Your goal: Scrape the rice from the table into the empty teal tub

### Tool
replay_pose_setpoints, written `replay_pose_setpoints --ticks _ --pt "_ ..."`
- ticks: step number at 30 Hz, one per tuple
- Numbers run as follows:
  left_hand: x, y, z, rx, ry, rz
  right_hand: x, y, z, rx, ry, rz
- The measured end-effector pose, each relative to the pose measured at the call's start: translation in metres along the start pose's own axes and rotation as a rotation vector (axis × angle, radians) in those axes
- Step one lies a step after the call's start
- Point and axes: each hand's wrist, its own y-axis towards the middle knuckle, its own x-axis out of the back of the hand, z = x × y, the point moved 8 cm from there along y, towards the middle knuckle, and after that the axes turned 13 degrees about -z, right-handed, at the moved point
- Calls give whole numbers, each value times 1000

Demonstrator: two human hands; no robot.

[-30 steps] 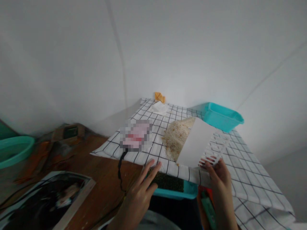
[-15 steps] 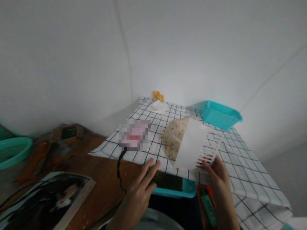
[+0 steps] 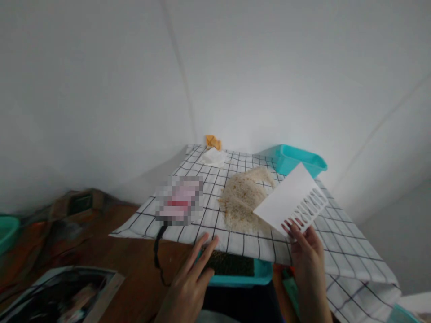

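My right hand [image 3: 307,251] grips a thin white sheet with a row of slots [image 3: 286,197] by its slotted edge, tilted above the tablecloth. Its plain end overlaps the right side of a low heap of pale, grainy material [image 3: 243,197]. On the near side, my left hand [image 3: 191,273] holds nothing, fingers stretched apart, over the left end of a turquoise tray [image 3: 240,281]. Small dark green and brown grains [image 3: 232,264] lie in that tray, below the cloth's front edge. Whether the left fingertips touch the cloth I cannot tell.
A checked white tablecloth [image 3: 210,188] covers the table. On it are a blurred-out pink device [image 3: 182,199] with a black cord, a white tissue [image 3: 213,158], an orange cloth-like piece [image 3: 213,142] and a turquoise bin [image 3: 299,159]. A framed picture [image 3: 67,294] lies lower left.
My right hand has lifted and turned the slotted sheet away to the right, uncovering more of the heap. My left hand keeps its spread pose. The view has shifted slightly.
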Motion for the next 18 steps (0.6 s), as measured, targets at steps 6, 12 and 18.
replay_pose_setpoints --ticks 6,12,18 --pt "-3 1 -1 18 43 10 3 1 -3 -47 17 -41" --pt "1 4 -5 26 44 -1 2 3 -4 -52 2 4" --pt "0 6 -5 13 57 30 3 4 0 -5 5 -22"
